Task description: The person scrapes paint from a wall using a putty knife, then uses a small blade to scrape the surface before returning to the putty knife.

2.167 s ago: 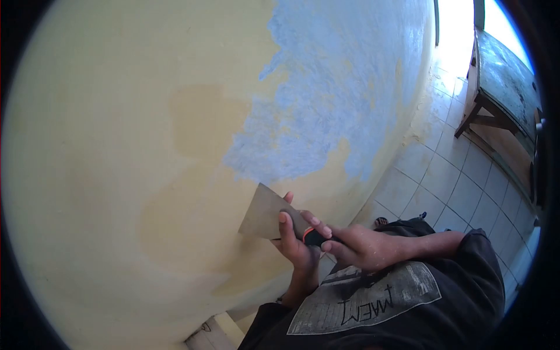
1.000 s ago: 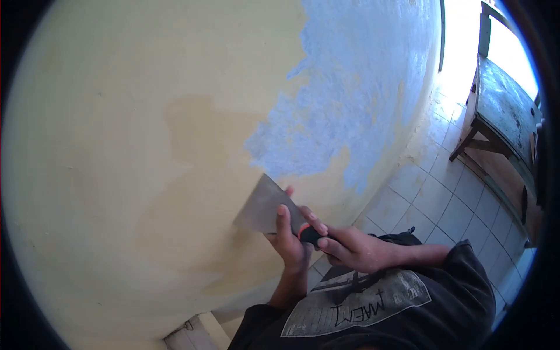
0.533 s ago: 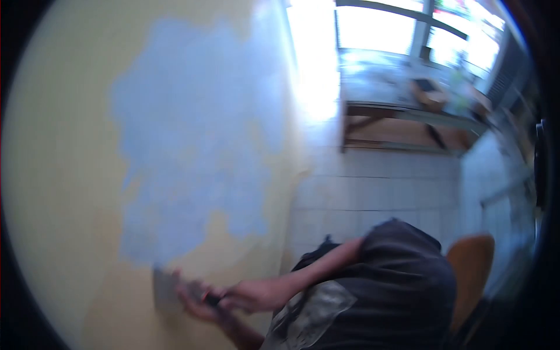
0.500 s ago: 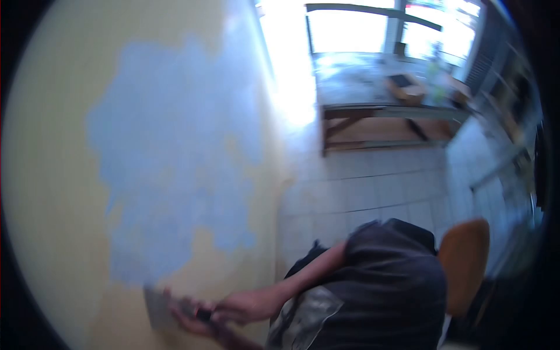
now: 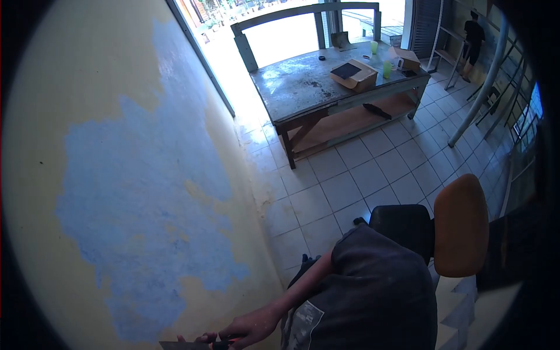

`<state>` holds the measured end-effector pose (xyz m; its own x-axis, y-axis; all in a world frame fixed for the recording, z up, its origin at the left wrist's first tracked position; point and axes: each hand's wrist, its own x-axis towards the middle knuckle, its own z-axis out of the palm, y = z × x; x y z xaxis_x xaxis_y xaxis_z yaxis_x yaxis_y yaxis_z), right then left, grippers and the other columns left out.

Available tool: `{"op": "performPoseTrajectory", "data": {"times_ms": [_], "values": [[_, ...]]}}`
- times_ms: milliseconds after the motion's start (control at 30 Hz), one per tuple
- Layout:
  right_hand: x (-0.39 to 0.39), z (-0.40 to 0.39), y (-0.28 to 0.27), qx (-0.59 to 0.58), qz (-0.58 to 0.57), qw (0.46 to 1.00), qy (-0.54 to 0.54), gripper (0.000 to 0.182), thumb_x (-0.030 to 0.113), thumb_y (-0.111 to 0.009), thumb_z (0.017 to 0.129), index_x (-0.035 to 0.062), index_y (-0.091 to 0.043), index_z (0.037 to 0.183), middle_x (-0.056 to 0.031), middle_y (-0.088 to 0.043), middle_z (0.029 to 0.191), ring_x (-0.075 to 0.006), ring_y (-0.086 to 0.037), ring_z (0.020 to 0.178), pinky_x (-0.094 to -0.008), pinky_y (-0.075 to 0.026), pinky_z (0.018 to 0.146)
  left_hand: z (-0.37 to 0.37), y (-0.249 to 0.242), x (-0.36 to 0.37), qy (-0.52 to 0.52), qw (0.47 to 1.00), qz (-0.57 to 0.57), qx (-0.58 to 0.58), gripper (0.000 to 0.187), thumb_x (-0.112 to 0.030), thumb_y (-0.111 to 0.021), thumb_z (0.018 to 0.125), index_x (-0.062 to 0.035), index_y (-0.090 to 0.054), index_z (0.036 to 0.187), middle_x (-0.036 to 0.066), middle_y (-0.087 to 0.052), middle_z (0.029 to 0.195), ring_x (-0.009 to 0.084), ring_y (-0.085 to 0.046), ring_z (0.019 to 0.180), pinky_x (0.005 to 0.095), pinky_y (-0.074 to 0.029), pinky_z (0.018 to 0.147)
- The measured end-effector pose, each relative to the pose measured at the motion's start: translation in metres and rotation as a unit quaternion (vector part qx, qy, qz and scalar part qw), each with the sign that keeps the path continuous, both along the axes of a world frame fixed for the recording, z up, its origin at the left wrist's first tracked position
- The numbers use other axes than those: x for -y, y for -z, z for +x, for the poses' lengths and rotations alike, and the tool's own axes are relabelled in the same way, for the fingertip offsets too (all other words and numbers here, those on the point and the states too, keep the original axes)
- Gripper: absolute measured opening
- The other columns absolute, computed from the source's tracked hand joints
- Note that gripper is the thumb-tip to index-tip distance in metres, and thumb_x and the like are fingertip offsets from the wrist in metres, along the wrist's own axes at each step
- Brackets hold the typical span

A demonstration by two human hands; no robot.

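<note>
At the bottom edge, my right hand [image 5: 252, 328] is closed around the red-and-black handle of a putty knife [image 5: 234, 339]. Fingers of my left hand [image 5: 200, 338] curl beside a flat dark blade [image 5: 175, 345], just left of that handle; the rest of this hand is cut off by the frame. Both hands are low in front of a cream wall [image 5: 35, 192]. A large, ragged blue patch [image 5: 146, 198] covers much of the wall above them, with cream showing through in places.
A worn workbench [image 5: 280, 93] holds a cardboard box [image 5: 357, 74] and green-tinted cups. An office chair with an orange back [image 5: 461, 227] stands close behind me on the tiled floor [image 5: 326, 198]. A leaning pole [image 5: 481, 87] and a person [image 5: 473, 38] are farther right.
My view has swung up and steadied, so the hands and blade now sit lower in the frame. More of the bench, chair and far side of the room shows.
</note>
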<state>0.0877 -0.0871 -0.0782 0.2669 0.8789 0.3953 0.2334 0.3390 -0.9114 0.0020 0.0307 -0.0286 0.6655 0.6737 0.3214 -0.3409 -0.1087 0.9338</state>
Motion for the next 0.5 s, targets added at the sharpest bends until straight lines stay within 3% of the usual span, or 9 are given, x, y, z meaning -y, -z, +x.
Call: {"op": "performPoseTrajectory", "data": {"times_ms": [67, 133, 167, 233, 367, 500], "values": [[-0.001, 0.004, -0.004, -0.007, 0.036, 0.999, 0.006, 0.042, 0.036, -0.051, 0.102, -0.0038, -0.057, 0.116, -0.0217, -0.063, 0.101, -0.0296, -0.059, 0.089, -0.0445, -0.047, 0.079, 0.002, -0.017, 0.009, -0.02, 0.981, -0.195, -0.006, 0.068, -0.053, -0.051, 0.097, -0.0001, -0.044, 0.14, 0.01, -0.064, 0.101, 0.0236, -0.061, 0.082, 0.0371, -0.049, 0.076], [0.002, 0.004, -0.015, -0.055, 0.114, 0.991, 0.034, 0.043, 0.036, -0.051, 0.102, -0.0037, -0.057, 0.117, -0.0212, -0.063, 0.101, -0.0295, -0.059, 0.089, -0.044, -0.048, 0.079, -0.022, 0.06, -0.073, 0.153, 0.965, -0.179, 0.119, 0.063, -0.053, -0.045, 0.099, 0.0007, -0.051, 0.132, 0.012, -0.064, 0.106, 0.0259, -0.06, 0.091, 0.0399, -0.048, 0.082], [0.002, 0.009, -0.018, -0.039, 0.077, 0.996, 0.034, 0.044, 0.037, -0.051, 0.102, -0.0036, -0.057, 0.118, -0.0211, -0.064, 0.102, -0.0298, -0.06, 0.09, -0.0439, -0.048, 0.079, -0.034, 0.099, -0.114, 0.244, 0.938, -0.178, 0.168, 0.062, -0.053, -0.042, 0.1, 0.0011, -0.054, 0.129, 0.013, -0.063, 0.109, 0.0271, -0.06, 0.095, 0.0414, -0.048, 0.086], [0.003, 0.02, -0.024, -0.014, -0.001, 0.999, 0.033, 0.046, 0.038, -0.051, 0.102, -0.0035, -0.057, 0.12, -0.0208, -0.064, 0.104, -0.0305, -0.061, 0.091, -0.0436, -0.048, 0.079, -0.017, 0.064, -0.062, 0.201, 0.96, -0.129, 0.149, 0.064, -0.053, -0.044, 0.099, 0.0011, -0.05, 0.131, 0.014, -0.06, 0.112, 0.0294, -0.057, 0.098, 0.0433, -0.046, 0.088], [0.006, 0.018, -0.042, -0.064, 0.029, 0.997, 0.018, 0.047, 0.039, -0.05, 0.102, -0.0032, -0.058, 0.121, -0.0206, -0.065, 0.106, -0.0304, -0.061, 0.09, -0.0431, -0.048, 0.078, 0.0, 0.044, -0.032, 0.211, 0.959, -0.125, 0.143, 0.068, -0.055, -0.047, 0.096, 0.001, -0.042, 0.135, 0.018, -0.053, 0.119, 0.0342, -0.052, 0.105, 0.0471, -0.042, 0.092], [0.008, 0.009, -0.059, -0.001, 0.04, 0.998, 0.043, 0.044, 0.036, -0.048, 0.103, -0.0041, -0.058, 0.119, -0.0216, -0.065, 0.103, -0.0312, -0.061, 0.087, -0.0426, -0.049, 0.076, 0.007, 0.04, -0.024, 0.247, 0.947, -0.137, 0.152, 0.074, -0.056, -0.05, 0.093, 0.0009, -0.034, 0.138, 0.021, -0.047, 0.126, 0.039, -0.047, 0.111, 0.0509, -0.039, 0.096]]}}
